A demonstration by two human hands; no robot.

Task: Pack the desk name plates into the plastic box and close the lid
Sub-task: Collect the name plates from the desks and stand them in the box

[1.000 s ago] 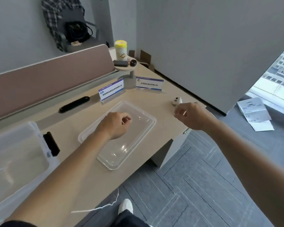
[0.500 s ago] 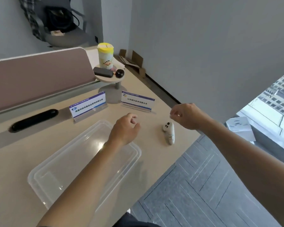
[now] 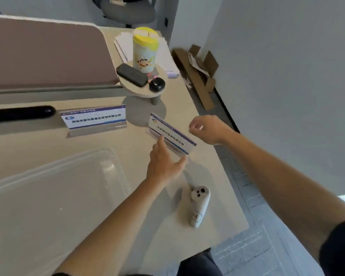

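Observation:
Two desk name plates with blue and white cards stand on the beige desk (image 3: pixel 112 144). The left name plate (image 3: pixel 94 118) stands upright near the divider. The right name plate (image 3: pixel 170 134) is turned at an angle, and my left hand (image 3: pixel 163 166) grips its near edge between index finger and thumb. My right hand (image 3: pixel 207 128) hovers just past the plate's far end with curled fingers, holding nothing. The clear plastic lid (image 3: pixel 54 196) lies flat at the lower left. The plastic box itself is out of view.
A white controller (image 3: pixel 198 204) lies near the desk's right edge. A small round shelf (image 3: pixel 135 89) carries a yellow-lidded canister (image 3: pixel 144 50), a black case (image 3: pixel 131 75) and a black ball. A black oblong object (image 3: pixel 22 112) lies by the brown divider (image 3: pixel 46 52). Cardboard (image 3: pixel 197 74) lies on the floor.
The view shifted right, so the box left the frame. My left hand moved from above the lid to the right name plate and took hold of it; the plate has turned.

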